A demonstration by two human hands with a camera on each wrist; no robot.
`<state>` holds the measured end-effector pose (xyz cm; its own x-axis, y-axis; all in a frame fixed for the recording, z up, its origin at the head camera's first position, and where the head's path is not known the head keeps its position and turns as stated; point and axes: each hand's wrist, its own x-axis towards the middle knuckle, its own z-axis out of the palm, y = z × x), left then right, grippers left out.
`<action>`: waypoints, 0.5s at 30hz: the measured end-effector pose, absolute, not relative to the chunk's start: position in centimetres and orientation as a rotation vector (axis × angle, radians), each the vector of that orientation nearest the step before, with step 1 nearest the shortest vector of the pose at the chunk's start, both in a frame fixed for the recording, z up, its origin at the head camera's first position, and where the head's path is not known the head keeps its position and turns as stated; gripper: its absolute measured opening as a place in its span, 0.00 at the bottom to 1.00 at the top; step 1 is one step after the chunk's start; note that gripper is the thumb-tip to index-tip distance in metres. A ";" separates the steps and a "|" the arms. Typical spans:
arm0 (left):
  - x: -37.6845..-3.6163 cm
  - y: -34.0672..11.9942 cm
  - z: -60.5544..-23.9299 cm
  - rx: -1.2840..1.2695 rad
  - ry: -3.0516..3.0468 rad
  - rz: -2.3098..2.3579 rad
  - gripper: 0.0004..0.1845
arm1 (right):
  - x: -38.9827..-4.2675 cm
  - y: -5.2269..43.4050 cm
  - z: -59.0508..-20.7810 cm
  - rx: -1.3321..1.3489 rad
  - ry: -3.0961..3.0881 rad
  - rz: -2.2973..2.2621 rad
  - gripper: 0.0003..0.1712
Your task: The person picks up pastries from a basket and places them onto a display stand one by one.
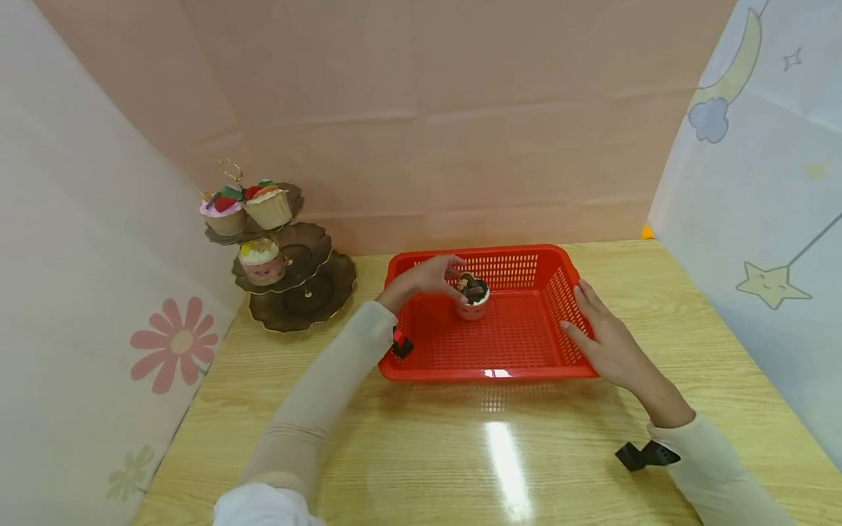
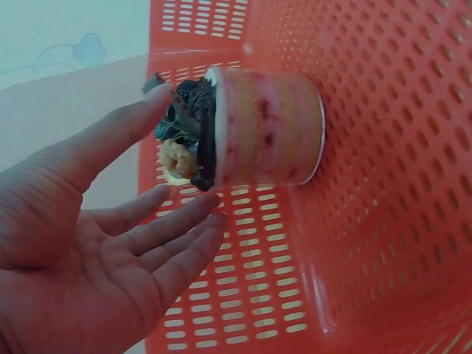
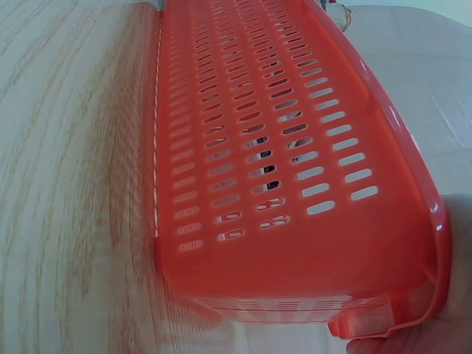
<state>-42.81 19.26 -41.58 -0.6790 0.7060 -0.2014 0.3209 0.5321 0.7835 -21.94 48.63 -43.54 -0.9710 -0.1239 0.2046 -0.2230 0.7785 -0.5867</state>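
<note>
**Red basket with one dessert cup, two hands at it**

Left hand (image 1: 430, 276): reached into the red slotted basket (image 1: 520, 343), fingers (image 2: 158, 247) straight and spread loosely, gripping nothing. Index fingertip just at the dark chocolate topping of the dessert cup (image 1: 473, 297); remaining fingers just below the cup's top edge in the left wrist view, contact not certain.

Dessert cup: pink layered cup with cream rim, dark pieces and a small yellow bit on top; upright on the basket floor, toward the back, directly beyond the left fingertips.

Right hand (image 1: 608, 343): flat against the outside of the basket's right wall, fingers extended and close together, lying along the wall near the front corner.

Also present: wooden table (image 1: 460, 453); three-tier brown cake stand (image 1: 289, 274) well to the left of the left hand, with two cupcakes (image 1: 246, 207) on top tier and one dessert cup on middle tier.
</note>
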 end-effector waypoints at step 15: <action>-43.1 20.2 -42.6 0.829 2.261 0.835 0.46 | -21.8 48.5 -43.3 0.263 -2.828 0.954 0.43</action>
